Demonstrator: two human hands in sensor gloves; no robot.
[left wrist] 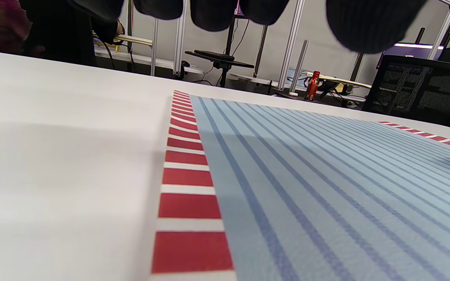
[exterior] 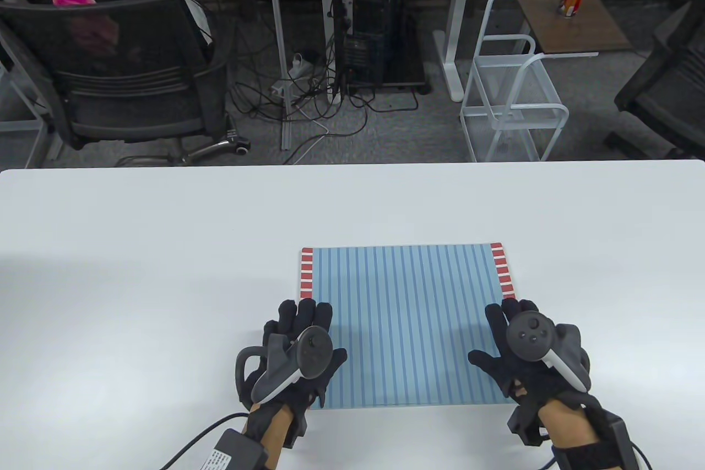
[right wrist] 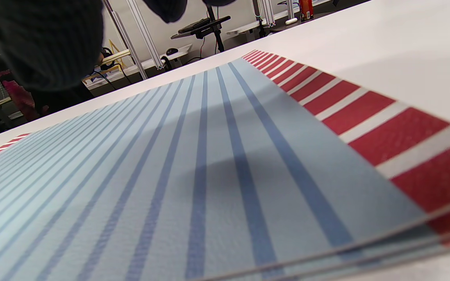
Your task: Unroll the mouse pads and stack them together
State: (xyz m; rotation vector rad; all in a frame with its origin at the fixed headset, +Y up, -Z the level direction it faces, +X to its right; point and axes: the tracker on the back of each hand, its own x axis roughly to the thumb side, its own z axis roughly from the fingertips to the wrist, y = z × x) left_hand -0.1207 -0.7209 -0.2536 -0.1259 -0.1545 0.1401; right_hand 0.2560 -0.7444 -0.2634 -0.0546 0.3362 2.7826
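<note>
Lying flat on the white desk [exterior: 165, 227], near its front edge and a little right of centre, is the stack of mouse pads [exterior: 405, 321], pale blue with darker stripes and a red-and-white band down each side. In the right wrist view, thin layered edges show at the near corner, so more than one pad lies there, closely aligned. The left hand [exterior: 294, 351] rests over the stack's near left edge, fingers spread and extended, its grip apart and clamped on nothing. The right hand [exterior: 531, 349] lies likewise over the near right edge, fingers splayed, grip apart. Both wrist views show dark fingertips [left wrist: 369, 23] above the pad.
</note>
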